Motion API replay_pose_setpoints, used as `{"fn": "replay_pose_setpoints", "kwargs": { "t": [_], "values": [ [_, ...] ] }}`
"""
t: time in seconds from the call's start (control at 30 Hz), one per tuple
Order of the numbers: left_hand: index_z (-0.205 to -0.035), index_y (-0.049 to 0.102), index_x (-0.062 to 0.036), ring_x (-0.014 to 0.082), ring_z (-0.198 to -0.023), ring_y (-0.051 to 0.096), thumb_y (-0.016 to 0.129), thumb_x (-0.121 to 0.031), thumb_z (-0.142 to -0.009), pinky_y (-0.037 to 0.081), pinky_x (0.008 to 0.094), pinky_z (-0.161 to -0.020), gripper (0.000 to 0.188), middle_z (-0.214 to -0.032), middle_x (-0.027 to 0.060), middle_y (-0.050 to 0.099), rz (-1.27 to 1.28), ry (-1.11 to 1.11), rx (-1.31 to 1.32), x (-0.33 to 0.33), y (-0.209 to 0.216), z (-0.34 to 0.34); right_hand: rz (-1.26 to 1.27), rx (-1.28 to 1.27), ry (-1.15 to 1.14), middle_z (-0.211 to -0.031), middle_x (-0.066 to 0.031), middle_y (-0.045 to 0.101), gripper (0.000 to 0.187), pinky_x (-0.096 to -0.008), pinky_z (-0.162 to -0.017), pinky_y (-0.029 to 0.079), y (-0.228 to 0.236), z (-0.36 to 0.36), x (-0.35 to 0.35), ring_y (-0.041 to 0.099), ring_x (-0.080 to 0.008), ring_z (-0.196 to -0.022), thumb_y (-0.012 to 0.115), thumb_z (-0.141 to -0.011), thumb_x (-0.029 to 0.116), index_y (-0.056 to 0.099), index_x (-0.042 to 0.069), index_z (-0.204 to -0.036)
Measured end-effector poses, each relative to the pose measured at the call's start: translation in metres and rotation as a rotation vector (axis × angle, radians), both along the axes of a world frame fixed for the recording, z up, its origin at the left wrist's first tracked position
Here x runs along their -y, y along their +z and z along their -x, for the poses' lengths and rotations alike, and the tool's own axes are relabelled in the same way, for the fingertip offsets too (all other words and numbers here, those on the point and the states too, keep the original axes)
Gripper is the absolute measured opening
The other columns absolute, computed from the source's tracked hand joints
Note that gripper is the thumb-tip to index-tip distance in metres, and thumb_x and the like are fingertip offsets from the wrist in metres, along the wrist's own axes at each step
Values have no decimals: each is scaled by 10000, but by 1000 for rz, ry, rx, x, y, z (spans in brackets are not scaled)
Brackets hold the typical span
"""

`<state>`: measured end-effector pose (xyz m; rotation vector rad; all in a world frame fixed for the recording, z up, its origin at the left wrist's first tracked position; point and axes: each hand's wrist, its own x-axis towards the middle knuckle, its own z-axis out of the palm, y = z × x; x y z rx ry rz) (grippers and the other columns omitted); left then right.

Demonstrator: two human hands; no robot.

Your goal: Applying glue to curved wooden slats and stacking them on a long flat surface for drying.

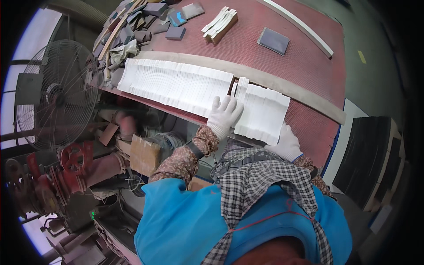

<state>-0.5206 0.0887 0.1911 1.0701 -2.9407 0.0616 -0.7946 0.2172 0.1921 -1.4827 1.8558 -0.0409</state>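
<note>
Strips mostly aligned on your worktop; from your left hand, fingers spread on them: long run 10 o'clock, short run 3; raised pieces at 1 look not yet flush; right hand at short run's end, grip unclear.

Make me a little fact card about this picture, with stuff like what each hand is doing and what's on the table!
Left grip: white-gloved, fingers spread over the right end of the longer white row
Right grip: white-gloved, at the right end of the shorter white row
Between rows: a few white pieces sticking out
Table: red tabletop
Behind rows: long pale strip
Farther back: flat grey block
Off to the left: big fan
</note>
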Motion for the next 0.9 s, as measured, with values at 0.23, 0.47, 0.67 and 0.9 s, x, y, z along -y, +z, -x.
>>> {"fn": "replay_pose_setpoints", "kwargs": {
  "t": [0.23,0.47,0.67,0.9],
  "values": [
    [-1486,436,-143,365,-1377,464,1021,-438,-442,337,629,-1152,1233,-1406,125,490,-202,-67,32,8,35,-25,47,2,-1,-1301,-229,567,1107,-476,-983,576,-19,-3,5,671,-399,-1160,937,-668,450,361,66,-1532],
    [-1511,444,-178,406,-1440,441,1008,-327,-553,314,668,-1179,1122,-1506,157,476,-181,-18,61,0,26,-46,49,4,6,-1304,-220,566,1089,-477,-991,571,-20,-3,5,668,-397,-1164,933,-669,453,378,68,-1523],
    [-1474,494,-176,397,-1425,467,887,-312,-721,323,669,-1178,860,-1461,157,514,-28,-15,11,32,9,-35,62,12,-8,-1311,-216,565,1091,-471,-1001,570,-17,-5,8,662,-394,-1180,931,-662,454,385,72,-1526],
    [-1467,443,-174,358,-1404,458,993,-437,-574,335,645,-1170,1081,-1431,108,483,-180,-86,83,9,35,-28,24,18,-21,-1306,-216,561,1150,-462,-1012,562,-4,-6,11,657,-388,-1192,933,-670,459,342,50,-1568]
  ]
}}
